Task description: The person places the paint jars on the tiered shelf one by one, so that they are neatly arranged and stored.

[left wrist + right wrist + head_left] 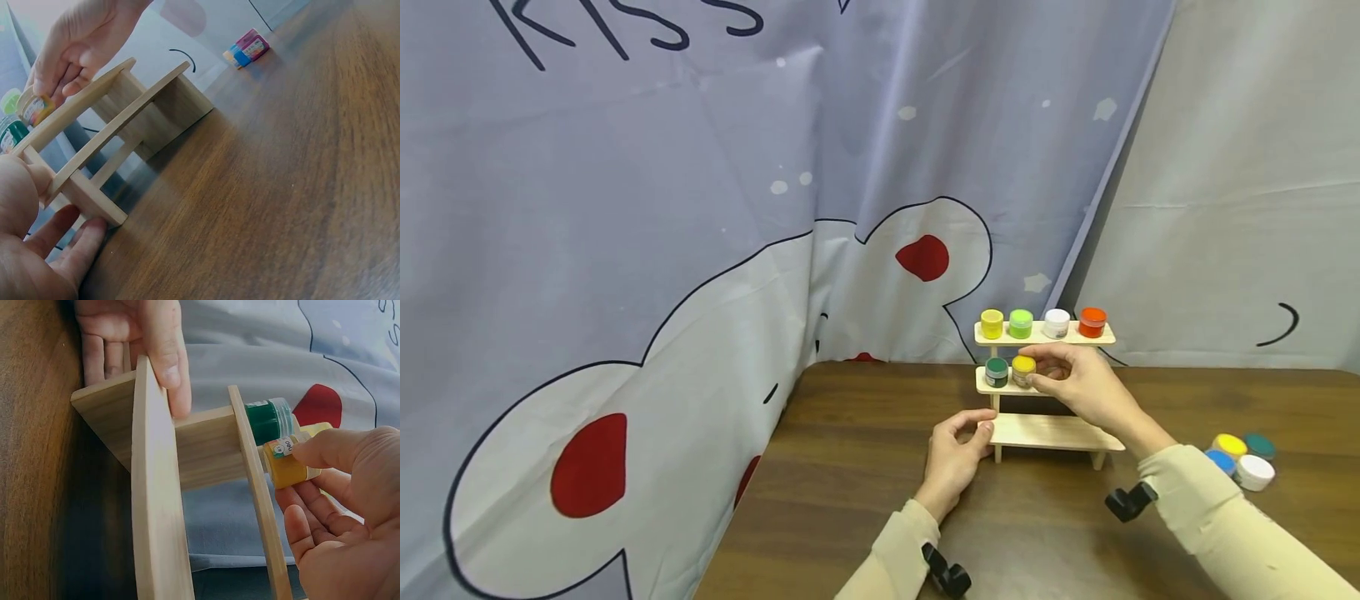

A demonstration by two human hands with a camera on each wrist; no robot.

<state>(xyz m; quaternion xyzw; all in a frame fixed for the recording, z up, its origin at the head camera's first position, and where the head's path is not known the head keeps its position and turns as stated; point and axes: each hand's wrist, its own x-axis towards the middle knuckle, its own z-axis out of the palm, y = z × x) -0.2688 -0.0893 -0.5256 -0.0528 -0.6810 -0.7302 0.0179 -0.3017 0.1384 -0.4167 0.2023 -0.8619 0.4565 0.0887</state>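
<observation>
A small three-tier wooden shelf (1056,432) stands on the table. My left hand (953,457) holds its left end at the bottom tier, thumb on the board and fingers around the side leg in the left wrist view. Between thumb and fingers, my right hand (1086,390) pinches a yellow paint jar (289,467) at the middle tier. Right beside that jar sits a dark green paint jar (997,372) with a clear lid. The top tier carries a yellow jar (992,324), a light green jar (1021,323), a white jar (1056,323) and an orange-red jar (1092,322).
To the right on the brown table (865,467) is a cluster of paint jars: yellow (1229,446), dark green (1260,446), blue (1221,462) and white (1255,472). A printed curtain (715,167) hangs behind the table and along its left side.
</observation>
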